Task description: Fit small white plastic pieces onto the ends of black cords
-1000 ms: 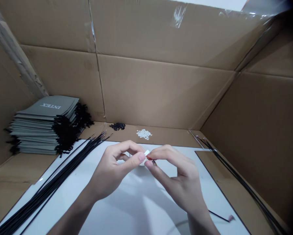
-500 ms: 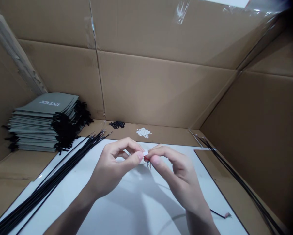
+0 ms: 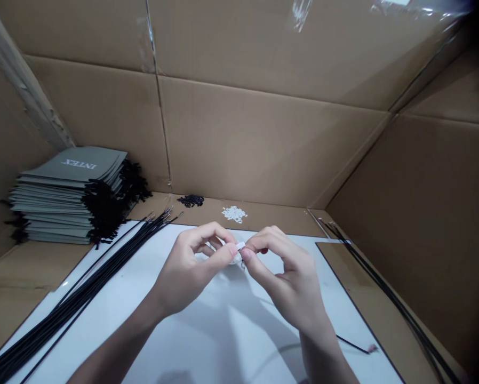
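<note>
Between thumb and fingers, my left hand (image 3: 195, 266) pinches a small white connector (image 3: 240, 246) above the middle of the white board. My right hand (image 3: 283, 272) is closed in a pinch at the connector's right side, on thin wire ends (image 3: 243, 263) that poke out below the fingertips. Behind the fingers sits a round whitish thing (image 3: 235, 259), mostly hidden. A black cable (image 3: 353, 344) with a stripped pinkish end comes out from under my right forearm.
A bundle of black cables (image 3: 103, 277) lies left on the white board (image 3: 151, 341). Several more cables (image 3: 387, 293) lie right. Grey INTEX sleeves (image 3: 59, 202) are stacked at the left. Small black pieces (image 3: 190, 200) and white pieces (image 3: 234, 214) lie at the back, before cardboard walls (image 3: 263, 144).
My right fingers have shifted slightly up at the connector, and fewer wire ends show below them. The whole view has moved a little. Both hands keep their pinch.
</note>
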